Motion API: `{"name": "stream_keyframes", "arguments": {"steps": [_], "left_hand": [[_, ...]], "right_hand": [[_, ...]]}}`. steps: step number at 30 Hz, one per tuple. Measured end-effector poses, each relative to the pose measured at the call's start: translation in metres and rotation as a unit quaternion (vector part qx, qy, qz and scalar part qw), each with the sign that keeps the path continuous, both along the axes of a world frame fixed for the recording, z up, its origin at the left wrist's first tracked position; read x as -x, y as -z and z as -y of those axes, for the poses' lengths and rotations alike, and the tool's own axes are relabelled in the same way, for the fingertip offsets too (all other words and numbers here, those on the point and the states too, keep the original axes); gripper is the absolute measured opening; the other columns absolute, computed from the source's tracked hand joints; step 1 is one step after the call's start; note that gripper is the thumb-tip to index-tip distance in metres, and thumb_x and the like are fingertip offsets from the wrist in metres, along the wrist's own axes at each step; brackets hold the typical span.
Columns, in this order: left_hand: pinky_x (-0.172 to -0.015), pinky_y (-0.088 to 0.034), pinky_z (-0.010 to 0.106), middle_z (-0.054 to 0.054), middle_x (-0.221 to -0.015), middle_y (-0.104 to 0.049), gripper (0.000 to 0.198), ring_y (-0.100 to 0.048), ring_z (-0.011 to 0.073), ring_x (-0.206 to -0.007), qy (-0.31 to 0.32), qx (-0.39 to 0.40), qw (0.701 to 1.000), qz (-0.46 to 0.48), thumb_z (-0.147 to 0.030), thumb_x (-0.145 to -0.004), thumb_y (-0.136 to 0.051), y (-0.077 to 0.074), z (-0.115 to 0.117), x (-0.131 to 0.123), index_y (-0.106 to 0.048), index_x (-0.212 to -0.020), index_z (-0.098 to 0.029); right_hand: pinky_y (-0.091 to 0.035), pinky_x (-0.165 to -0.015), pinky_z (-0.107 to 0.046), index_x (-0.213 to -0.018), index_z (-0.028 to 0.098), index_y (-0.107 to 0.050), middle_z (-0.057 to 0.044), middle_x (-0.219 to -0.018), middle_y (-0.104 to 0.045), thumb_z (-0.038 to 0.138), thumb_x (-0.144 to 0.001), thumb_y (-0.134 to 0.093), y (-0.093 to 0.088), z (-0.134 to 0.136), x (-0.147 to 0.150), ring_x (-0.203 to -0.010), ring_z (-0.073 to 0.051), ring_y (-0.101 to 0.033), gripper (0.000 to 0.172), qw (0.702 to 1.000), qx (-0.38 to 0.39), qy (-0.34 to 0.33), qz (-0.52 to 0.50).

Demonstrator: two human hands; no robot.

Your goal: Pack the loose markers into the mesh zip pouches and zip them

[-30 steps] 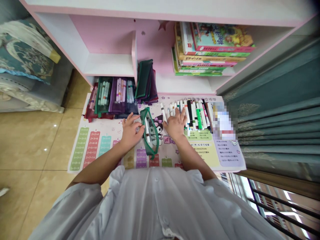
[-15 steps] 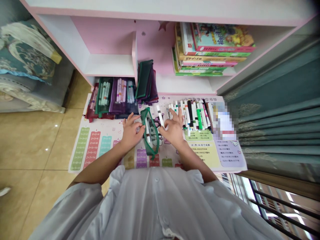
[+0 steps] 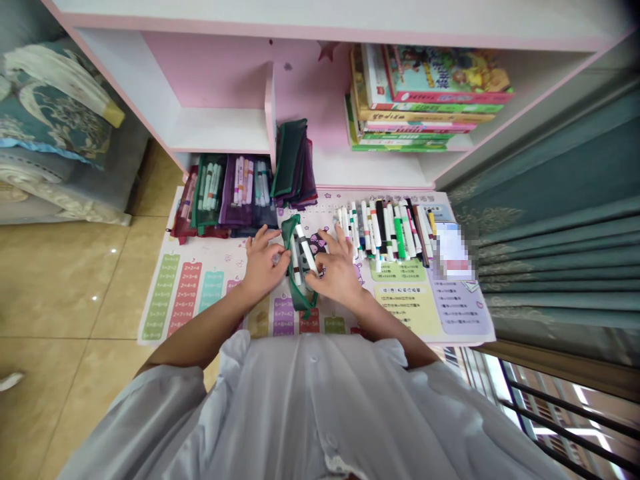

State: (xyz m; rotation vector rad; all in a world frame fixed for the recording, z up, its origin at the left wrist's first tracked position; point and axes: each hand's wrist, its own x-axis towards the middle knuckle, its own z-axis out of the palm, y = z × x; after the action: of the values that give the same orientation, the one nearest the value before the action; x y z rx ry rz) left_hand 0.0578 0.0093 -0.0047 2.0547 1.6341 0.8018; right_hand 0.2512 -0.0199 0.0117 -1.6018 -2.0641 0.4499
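A green mesh zip pouch (image 3: 300, 267) lies on the printed times-table mat (image 3: 200, 293), with several markers inside. My left hand (image 3: 263, 263) is shut on the pouch's left edge, holding it open. My right hand (image 3: 336, 270) grips the low end of a white marker (image 3: 307, 250), whose tip leans into the pouch. A long row of felt-tip markers (image 3: 385, 230) lies to the right of that hand, close to its fingers. The pouch's lower end is partly hidden behind my right hand.
Mesh pouches holding markers (image 3: 230, 193) lie at the mat's far edge, beside a stack of flat dark pouches (image 3: 293, 163). A pink-and-white shelf (image 3: 220, 133) holds stacked books (image 3: 425, 100). Teal curtains (image 3: 550, 233) hang right, bedding (image 3: 50, 120) lies left, and a tiled floor (image 3: 60, 287) surrounds the mat.
My right hand has moved left from the marker row to the pouch. It has brought a white marker from the mat to the pouch's mouth. My left hand has stayed on the pouch.
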Motion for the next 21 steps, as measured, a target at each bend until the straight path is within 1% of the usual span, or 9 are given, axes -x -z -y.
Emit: {"name": "stream_keyframes", "arguments": {"steps": [3, 8, 15, 18, 21], "left_hand": [[-0.112, -0.03, 0.06, 0.007, -0.13, -0.066, 0.018, -0.042, 0.0327, -0.142, 0.004, 0.0, 1.0, 0.001, -0.03, -0.087, -0.06, -0.001, 0.0, 0.0, -0.066, -0.072, -0.022], [-0.113, -0.03, 0.061, 0.007, -0.13, -0.066, 0.019, -0.043, 0.0334, -0.141, 0.007, 0.0, 1.0, -0.002, -0.03, -0.087, -0.059, -0.001, 0.0, 0.001, -0.066, -0.073, -0.022], [-0.113, -0.031, 0.058, 0.007, -0.13, -0.066, 0.019, -0.043, 0.0319, -0.141, 0.008, -0.007, 1.0, 0.004, -0.031, -0.087, -0.059, 0.002, -0.001, 0.001, -0.067, -0.073, -0.022], [-0.113, -0.03, 0.059, 0.007, -0.13, -0.065, 0.019, -0.042, 0.0323, -0.141, 0.008, -0.002, 1.0, 0.001, -0.031, -0.088, -0.058, 0.001, -0.001, 0.001, -0.066, -0.074, -0.022], [-0.114, -0.03, 0.059, 0.007, -0.13, -0.065, 0.019, -0.042, 0.0328, -0.141, 0.009, 0.0, 1.0, -0.001, -0.032, -0.088, -0.058, 0.001, -0.001, 0.001, -0.066, -0.073, -0.022]], "right_hand": [[-0.022, -0.114, -0.068, -0.052, 0.019, -0.052, -0.013, -0.152, -0.049, 0.019, -0.064, -0.064, -0.001, 0.002, 0.002, -0.151, -0.044, -0.021, 0.017, 1.0, 0.004, -0.008, 0.006], [-0.019, -0.115, -0.069, -0.052, 0.017, -0.059, -0.014, -0.152, -0.049, 0.021, -0.065, -0.067, 0.0, 0.004, 0.009, -0.15, -0.044, -0.023, 0.016, 0.998, 0.05, -0.02, 0.032], [-0.016, -0.116, -0.071, -0.062, 0.015, -0.068, -0.018, -0.156, -0.042, 0.026, -0.075, -0.067, 0.008, 0.002, 0.016, -0.152, -0.045, -0.015, 0.017, 0.993, 0.098, -0.027, 0.058], [-0.018, -0.115, -0.072, -0.064, 0.014, -0.068, -0.018, -0.156, -0.041, 0.028, -0.078, -0.067, 0.012, 0.001, 0.015, -0.152, -0.045, -0.015, 0.02, 0.993, 0.099, -0.025, 0.067], [-0.021, -0.114, -0.072, -0.065, 0.015, -0.069, -0.017, -0.155, -0.043, 0.03, -0.08, -0.067, 0.016, 0.0, 0.013, -0.152, -0.045, -0.015, 0.021, 0.994, 0.085, -0.023, 0.065]]}}
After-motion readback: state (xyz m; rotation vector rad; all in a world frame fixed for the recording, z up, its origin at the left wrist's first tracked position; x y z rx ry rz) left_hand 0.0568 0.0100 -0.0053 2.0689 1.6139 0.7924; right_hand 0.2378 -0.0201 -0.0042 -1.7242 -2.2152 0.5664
